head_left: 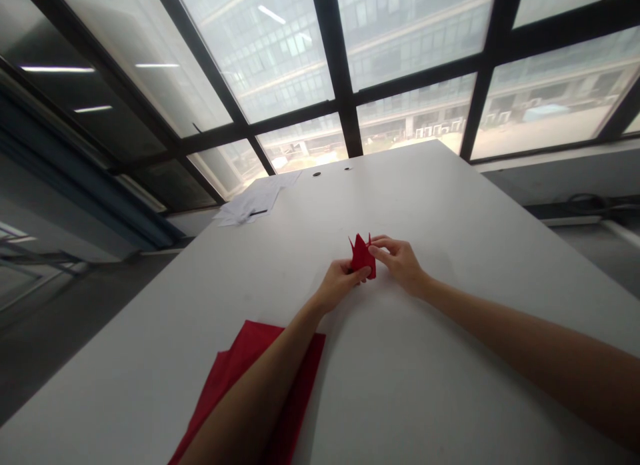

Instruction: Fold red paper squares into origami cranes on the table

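At the far left hangs a blue curtain beside the dark-framed window. Next come loose white paper sheets, spread on the far left part of the white surface, with a black pen lying at their near edge. Closer in, red paper sheets lie overlapping, the left forearm crossing above them. Near the middle, the left hand has its fingers clamped on the lower part of a red origami figure, thumb across the near face. The figure is held upright between the two hands, with a thin spike on either side of a central peak. Just to its right, the right hand has thumb and index finger close together at the right-hand spike; whether they actually pinch it, I cannot tell.
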A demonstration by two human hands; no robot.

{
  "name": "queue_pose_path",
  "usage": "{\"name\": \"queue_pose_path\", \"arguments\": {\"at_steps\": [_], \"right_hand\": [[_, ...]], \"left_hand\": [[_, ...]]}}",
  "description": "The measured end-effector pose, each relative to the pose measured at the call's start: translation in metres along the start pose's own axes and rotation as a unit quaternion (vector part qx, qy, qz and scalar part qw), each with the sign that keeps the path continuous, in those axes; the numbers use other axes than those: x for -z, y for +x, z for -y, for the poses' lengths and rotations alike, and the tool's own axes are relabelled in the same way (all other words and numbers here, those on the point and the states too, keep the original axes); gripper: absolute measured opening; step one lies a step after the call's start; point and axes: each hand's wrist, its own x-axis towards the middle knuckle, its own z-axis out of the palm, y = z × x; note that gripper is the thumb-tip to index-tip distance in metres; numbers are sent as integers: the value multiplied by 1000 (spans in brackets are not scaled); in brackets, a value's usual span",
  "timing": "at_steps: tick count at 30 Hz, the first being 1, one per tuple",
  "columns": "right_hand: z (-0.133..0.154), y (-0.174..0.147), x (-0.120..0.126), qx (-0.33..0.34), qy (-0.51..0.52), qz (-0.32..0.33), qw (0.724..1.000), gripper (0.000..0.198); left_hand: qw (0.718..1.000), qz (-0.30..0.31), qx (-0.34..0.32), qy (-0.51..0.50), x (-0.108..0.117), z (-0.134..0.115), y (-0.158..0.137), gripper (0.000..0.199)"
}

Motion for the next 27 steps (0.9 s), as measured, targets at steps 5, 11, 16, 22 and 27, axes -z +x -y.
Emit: {"name": "queue_pose_path", "arguments": {"at_steps": [5, 11, 16, 22, 27], "right_hand": [[0, 0, 0, -15, 25, 3, 1000, 24], [0, 1, -1, -10, -3, -20, 1000, 24], [-1, 2, -1, -1, -15, -23, 1000, 22], [-7, 5, -1, -4, -23, -50, 998, 23], [-10, 5, -1, 4, -31, -62, 998, 21]], "left_hand": [[1000, 6, 8, 12, 1, 1, 0, 37], [1000, 3, 9, 13, 1, 2, 1, 37], [1000, -4, 10, 14, -1, 1, 1, 38], [999, -12, 13, 26, -3, -2, 0, 38], [999, -4, 18, 37, -3, -6, -1, 39]]}}
